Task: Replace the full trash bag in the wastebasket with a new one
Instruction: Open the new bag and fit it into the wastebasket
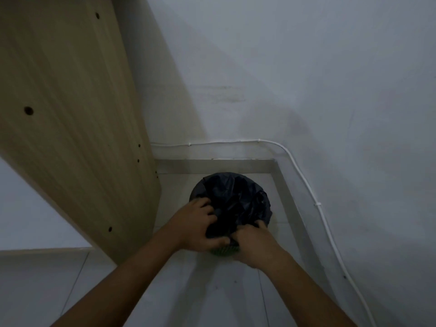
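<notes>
Black plastic is bunching at the near rim of the wastebasket [223,250], which is sitting in the floor corner at twelve o'clock. Left hand [197,226] and right hand [256,244] are both gripping the trash bag [236,199], probably gathering its mouth shut for lifting.

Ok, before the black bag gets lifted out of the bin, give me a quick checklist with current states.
1. Left hand grips the black bag: ok.
2. Right hand grips the bag's near edge: ok.
3. Bag edge freed from the far rim: not ok, it still covers it.
4. Green wastebasket upright on the floor: ok.
5. Room to lift beside the wooden panel: ok.
6. New bag at hand: cannot tell.
</notes>
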